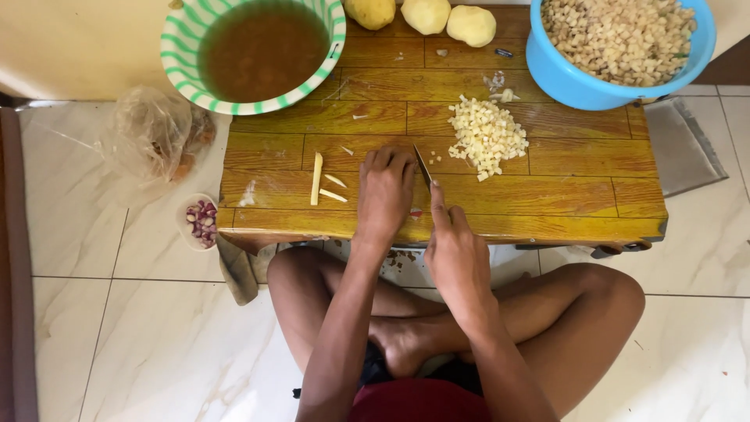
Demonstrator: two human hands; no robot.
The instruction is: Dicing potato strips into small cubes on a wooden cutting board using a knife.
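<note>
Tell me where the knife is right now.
In the head view, the knife is in the right hand at mid-table, blade beside the left hand, just below-left of the diced pile.

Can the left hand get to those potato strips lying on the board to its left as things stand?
Probably yes. The left hand rests on the wooden board, with only bare board between it and the potato strips. The right hand and knife sit on its other side.
</note>
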